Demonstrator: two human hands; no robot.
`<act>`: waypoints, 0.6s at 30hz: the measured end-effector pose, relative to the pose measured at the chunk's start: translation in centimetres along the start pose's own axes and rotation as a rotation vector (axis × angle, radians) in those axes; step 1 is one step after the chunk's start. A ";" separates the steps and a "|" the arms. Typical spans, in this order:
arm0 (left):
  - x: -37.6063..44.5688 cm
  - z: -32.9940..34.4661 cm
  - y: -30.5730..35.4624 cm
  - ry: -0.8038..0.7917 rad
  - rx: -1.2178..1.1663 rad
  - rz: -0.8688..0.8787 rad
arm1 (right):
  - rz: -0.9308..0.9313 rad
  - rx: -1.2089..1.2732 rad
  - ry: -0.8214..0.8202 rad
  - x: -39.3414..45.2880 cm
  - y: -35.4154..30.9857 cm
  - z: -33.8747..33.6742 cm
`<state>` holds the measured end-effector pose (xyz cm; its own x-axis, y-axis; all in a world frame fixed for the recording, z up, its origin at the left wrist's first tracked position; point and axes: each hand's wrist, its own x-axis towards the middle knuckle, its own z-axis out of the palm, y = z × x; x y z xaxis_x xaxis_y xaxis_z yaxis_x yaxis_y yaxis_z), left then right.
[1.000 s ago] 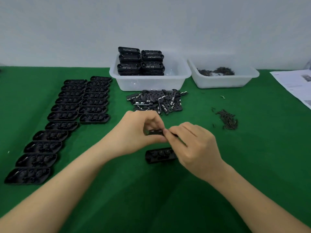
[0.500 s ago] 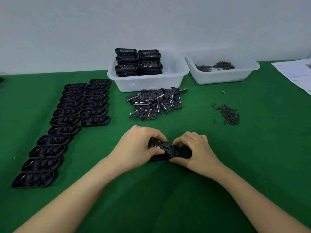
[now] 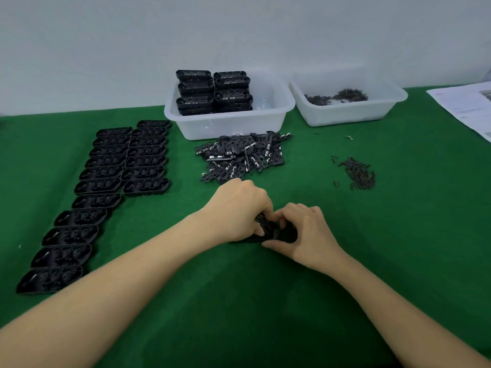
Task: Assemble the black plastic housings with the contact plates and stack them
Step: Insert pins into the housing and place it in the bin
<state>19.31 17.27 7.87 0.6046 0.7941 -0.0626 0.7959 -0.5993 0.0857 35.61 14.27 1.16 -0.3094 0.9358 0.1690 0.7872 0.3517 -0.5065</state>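
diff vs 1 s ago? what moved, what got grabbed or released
Both hands came down from mid-air onto the housing lying on the green cloth; the left hand and right hand now press the contact plate into it, gripping housing and plate together. Rows of housings, plate pile and both tubs unchanged.

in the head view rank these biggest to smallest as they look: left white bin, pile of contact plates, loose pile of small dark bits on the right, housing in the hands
1. left white bin
2. pile of contact plates
3. loose pile of small dark bits
Unranked: housing in the hands; both hands cover most of it, so its size cannot be judged.
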 end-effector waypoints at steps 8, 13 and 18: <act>-2.8 2.3 -0.8 0.130 -0.307 -0.127 | -0.011 -0.017 -0.072 0.1 -0.3 0.1; -1.7 0.9 -0.6 0.091 -0.159 -0.064 | -0.001 -0.025 -0.045 0.2 -0.3 0.1; -1.8 1.6 0.1 0.165 0.001 0.018 | -0.017 0.005 -0.030 -0.1 -0.4 0.0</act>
<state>18.29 15.61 6.37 0.6056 0.7890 0.1034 0.7850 -0.6136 0.0848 35.31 14.04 1.33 -0.3391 0.9284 0.1520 0.7790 0.3677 -0.5079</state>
